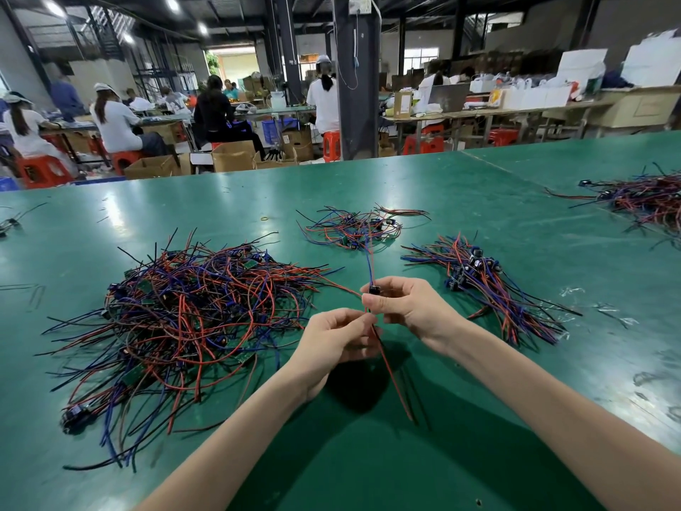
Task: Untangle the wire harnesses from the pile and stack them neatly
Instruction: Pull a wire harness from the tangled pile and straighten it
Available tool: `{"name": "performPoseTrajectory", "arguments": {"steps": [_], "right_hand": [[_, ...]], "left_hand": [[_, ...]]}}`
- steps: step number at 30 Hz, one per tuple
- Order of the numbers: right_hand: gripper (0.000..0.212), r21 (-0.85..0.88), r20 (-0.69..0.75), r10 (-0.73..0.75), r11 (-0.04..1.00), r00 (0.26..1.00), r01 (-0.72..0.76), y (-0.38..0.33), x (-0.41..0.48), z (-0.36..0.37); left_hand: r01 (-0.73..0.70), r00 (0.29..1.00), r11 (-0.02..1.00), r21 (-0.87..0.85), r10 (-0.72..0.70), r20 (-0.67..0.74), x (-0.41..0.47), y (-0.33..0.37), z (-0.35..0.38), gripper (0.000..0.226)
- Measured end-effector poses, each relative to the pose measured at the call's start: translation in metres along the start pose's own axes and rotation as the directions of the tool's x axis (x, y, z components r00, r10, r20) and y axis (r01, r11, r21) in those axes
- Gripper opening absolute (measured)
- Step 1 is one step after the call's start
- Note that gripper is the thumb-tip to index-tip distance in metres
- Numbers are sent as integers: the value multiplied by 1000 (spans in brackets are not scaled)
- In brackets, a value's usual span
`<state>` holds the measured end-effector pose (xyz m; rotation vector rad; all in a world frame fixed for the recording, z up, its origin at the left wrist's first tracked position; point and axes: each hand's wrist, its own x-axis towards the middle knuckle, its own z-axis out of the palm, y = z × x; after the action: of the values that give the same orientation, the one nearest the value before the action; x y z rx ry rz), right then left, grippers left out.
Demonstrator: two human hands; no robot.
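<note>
Above the green tabletop (368, 470), both hands' fingers pinch one wire harness (374, 293): right hand (409, 307) its connector, left hand (337, 339) its wires.

The right edge cuts off the far-right pile of harnesses (648, 201), and the left edge clips a few stray wires (9, 223). Our right hand (409, 307) covers most of the black end of the harness (374, 290) it pinches, so we cannot tell its shape. Our left hand (337, 337) hides where its fingers grip the wires. In the big tangle (177, 319) the green boards (251, 265) lie mostly buried. What the seated workers (114, 119) handle is too small to tell.
</note>
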<state>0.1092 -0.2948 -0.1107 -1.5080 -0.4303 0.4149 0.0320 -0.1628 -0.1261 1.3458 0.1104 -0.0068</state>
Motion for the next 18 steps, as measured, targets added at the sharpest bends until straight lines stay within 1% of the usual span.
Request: {"name": "performPoseTrajectory", "arguments": {"steps": [3, 5, 7, 10, 15, 18], "right_hand": [[32, 3, 39, 22, 1000, 999, -22, 0, -2, 2], [30, 8, 70, 33, 999, 997, -34, 0, -2, 2], [23, 7, 108, 46, 999, 993, -47, -1, -1, 1], [26, 21, 121, 56, 998, 991, -59, -1, -1, -1], [23, 16, 103, 38, 999, 994, -40, 0, -1, -1], [24, 89, 116, 30, 995, 993, -40, 0, 0, -2]], "left_hand": [[-25, 1000, 1000, 1, 25, -10, -1, 0, 2, 11], [-24, 1000, 1000, -11, 24, -18, -2, 0, 2, 11], [-16, 1000, 998, -57, 14, -24, -3, 1, 1, 12], [-12, 999, 996, -89, 9, -32, -3, 3, 0, 13], [-37, 999, 999, 1, 37, -16, -2, 5, -1, 17], [-34, 999, 999, 42, 34, 12, -4, 6, -2, 17]]}}
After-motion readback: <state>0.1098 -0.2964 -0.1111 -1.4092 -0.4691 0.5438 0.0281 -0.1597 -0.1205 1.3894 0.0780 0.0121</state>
